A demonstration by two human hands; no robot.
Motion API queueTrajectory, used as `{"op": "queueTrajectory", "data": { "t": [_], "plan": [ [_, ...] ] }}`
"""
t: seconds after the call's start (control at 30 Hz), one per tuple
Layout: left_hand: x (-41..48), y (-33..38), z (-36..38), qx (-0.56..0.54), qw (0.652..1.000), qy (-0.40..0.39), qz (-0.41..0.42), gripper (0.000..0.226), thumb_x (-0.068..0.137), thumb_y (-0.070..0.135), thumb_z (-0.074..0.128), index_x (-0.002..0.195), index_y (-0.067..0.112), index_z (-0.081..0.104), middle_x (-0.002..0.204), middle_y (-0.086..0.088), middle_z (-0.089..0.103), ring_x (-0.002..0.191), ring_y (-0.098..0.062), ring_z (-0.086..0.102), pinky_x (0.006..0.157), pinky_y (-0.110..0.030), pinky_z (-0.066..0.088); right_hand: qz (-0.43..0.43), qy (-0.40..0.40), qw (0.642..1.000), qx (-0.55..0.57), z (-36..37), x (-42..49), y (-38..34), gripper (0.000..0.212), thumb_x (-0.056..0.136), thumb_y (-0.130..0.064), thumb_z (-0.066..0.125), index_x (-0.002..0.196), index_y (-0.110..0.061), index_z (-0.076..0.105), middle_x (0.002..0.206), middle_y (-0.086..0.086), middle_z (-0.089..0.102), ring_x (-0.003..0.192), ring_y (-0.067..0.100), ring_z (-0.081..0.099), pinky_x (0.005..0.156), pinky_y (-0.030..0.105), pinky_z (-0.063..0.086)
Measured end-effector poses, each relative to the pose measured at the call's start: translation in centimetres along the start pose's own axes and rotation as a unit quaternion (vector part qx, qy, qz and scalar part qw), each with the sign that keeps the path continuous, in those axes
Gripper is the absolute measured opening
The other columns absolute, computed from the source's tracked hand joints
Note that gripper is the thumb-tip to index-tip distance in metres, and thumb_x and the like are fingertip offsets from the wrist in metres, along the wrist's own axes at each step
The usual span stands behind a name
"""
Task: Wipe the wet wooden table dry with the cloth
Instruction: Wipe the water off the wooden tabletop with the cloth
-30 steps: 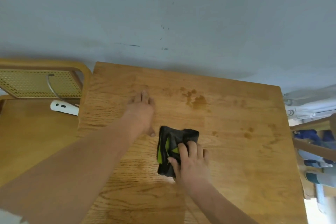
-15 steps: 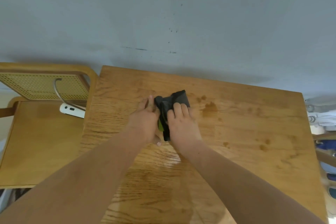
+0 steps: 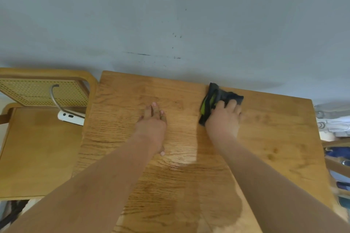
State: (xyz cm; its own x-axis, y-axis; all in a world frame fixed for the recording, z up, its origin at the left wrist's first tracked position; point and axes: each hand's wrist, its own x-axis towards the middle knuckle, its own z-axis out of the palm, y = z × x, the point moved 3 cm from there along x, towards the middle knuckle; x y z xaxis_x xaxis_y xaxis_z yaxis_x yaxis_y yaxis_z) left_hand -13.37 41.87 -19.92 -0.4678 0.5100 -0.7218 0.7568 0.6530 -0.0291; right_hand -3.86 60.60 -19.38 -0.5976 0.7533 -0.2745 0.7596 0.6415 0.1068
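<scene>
Wooden desk (image 3: 284, 138) against a grey wall (image 3: 170, 15). Right hand (image 3: 225, 117) presses down on a dark cloth (image 3: 221, 95) with a lime-green patch, near the far edge of the desk, right of centre. Right fingers (image 3: 232, 104) lie spread and slightly curled over the cloth, pinning it to the wood rather than pinching it; the far and left parts of the cloth stick out from under the hand, crumpled. Left hand (image 3: 153, 123) lies flat, palm down, on bare wood around the middle of the desk, well apart from the cloth; left fingers (image 3: 154, 108) are straight, together, holding nothing. Small darker wet spots (image 3: 272, 153) toward the right edge of the desk. A big darker patch near the front edge, between the forearms; shadow or wet, cannot tell. Shiny glare strip just in front of the left hand. Left of the desk: wooden chair (image 3: 37, 147) with a cane back, and a white device (image 3: 71, 117) with a curved metal handle on its seat. Clutter past the right edge, too blurred to name.
</scene>
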Motion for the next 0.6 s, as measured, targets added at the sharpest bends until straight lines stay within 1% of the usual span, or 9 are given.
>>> {"op": "queueTrajectory", "data": {
  "t": [0.1,0.2,0.23,0.3,0.37,0.43,0.5,0.57,0.6],
  "plan": [
    [-0.2,0.0,-0.1,-0.022,1.000,0.006,-0.001,0.137,0.072,0.050,0.087,0.160,0.003,-0.007,0.163,-0.027,-0.023,0.154,-0.045,-0.014,0.125,-0.051,0.023,-0.136,-0.005,0.990,0.021,1.3,-5.1,-4.0,0.043,0.101,-0.035,0.050,0.138,-0.014,0.047,0.142,0.019,0.039,0.130,0.040,0.040,0.110,0.052,0.032],
    [-0.5,-0.3,0.1,-0.056,0.998,0.023,0.000,0.128,0.073,0.041,0.089,0.162,0.007,0.004,0.165,-0.023,-0.023,0.155,-0.041,-0.014,0.125,-0.051,0.024,-0.286,-0.011,0.958,-0.001,2.2,-8.7,-5.0,0.052,0.099,-0.053,0.050,0.135,-0.016,0.057,0.135,0.013,0.051,0.122,0.036,0.051,0.103,0.053,0.039],
    [-0.6,-0.4,0.2,-0.062,0.998,0.024,0.003,0.128,0.074,0.041,0.089,0.163,0.009,0.003,0.165,-0.022,-0.025,0.155,-0.040,-0.016,0.125,-0.050,0.023,-0.316,-0.011,0.949,-0.010,2.0,-8.3,-4.3,0.055,0.097,-0.057,0.050,0.136,-0.018,0.058,0.133,0.012,0.053,0.120,0.035,0.053,0.103,0.054,0.040],
    [-0.7,-0.7,0.4,-0.059,0.998,0.022,0.010,0.132,0.074,0.046,0.087,0.162,0.011,-0.005,0.163,-0.019,-0.029,0.154,-0.038,-0.019,0.126,-0.049,0.021,-0.324,-0.012,0.945,-0.041,1.4,-5.6,-1.8,0.055,0.099,-0.061,0.044,0.141,-0.026,0.054,0.137,0.007,0.053,0.125,0.034,0.052,0.111,0.058,0.033],
    [-0.6,-0.7,0.5,-0.047,0.999,0.022,0.011,0.136,0.076,0.052,0.084,0.160,0.011,-0.014,0.162,-0.019,-0.031,0.153,-0.037,-0.021,0.126,-0.048,0.019,-0.244,0.003,0.968,-0.058,0.6,-1.5,1.0,0.052,0.101,-0.060,0.039,0.143,-0.031,0.051,0.140,0.006,0.051,0.128,0.034,0.050,0.114,0.058,0.027],
    [-0.6,-0.7,0.5,-0.051,0.998,0.021,0.007,0.135,0.077,0.053,0.083,0.160,0.012,-0.015,0.162,-0.018,-0.031,0.153,-0.036,-0.022,0.126,-0.047,0.019,-0.094,0.002,0.995,-0.033,-0.1,2.1,3.4,0.051,0.102,-0.056,0.042,0.142,-0.027,0.051,0.141,0.011,0.049,0.127,0.038,0.048,0.112,0.055,0.030],
    [-0.6,-0.7,0.4,-0.064,0.998,0.021,0.002,0.135,0.076,0.053,0.084,0.161,0.014,-0.013,0.162,-0.015,-0.032,0.154,-0.034,-0.023,0.125,-0.046,0.019,0.047,-0.009,0.998,0.041,-0.1,3.0,4.2,0.049,0.104,-0.050,0.040,0.141,-0.019,0.049,0.143,0.018,0.043,0.130,0.042,0.041,0.111,0.055,0.032],
    [-0.7,-0.8,0.4,-0.072,0.997,0.022,0.003,0.134,0.076,0.052,0.084,0.161,0.015,-0.012,0.162,-0.012,-0.033,0.153,-0.033,-0.024,0.125,-0.046,0.020,0.099,0.000,0.992,0.074,0.6,1.1,3.1,0.046,0.106,-0.044,0.037,0.138,-0.013,0.049,0.142,0.021,0.040,0.130,0.043,0.039,0.110,0.055,0.033],
    [-0.8,-0.8,0.4,-0.075,0.997,0.022,0.003,0.134,0.075,0.052,0.084,0.161,0.016,-0.012,0.162,-0.012,-0.033,0.153,-0.033,-0.024,0.125,-0.046,0.020,0.086,0.016,0.993,0.079,1.1,-0.7,2.1,0.044,0.106,-0.042,0.037,0.136,-0.013,0.049,0.140,0.021,0.041,0.127,0.043,0.040,0.108,0.054,0.034]
  ]
}}
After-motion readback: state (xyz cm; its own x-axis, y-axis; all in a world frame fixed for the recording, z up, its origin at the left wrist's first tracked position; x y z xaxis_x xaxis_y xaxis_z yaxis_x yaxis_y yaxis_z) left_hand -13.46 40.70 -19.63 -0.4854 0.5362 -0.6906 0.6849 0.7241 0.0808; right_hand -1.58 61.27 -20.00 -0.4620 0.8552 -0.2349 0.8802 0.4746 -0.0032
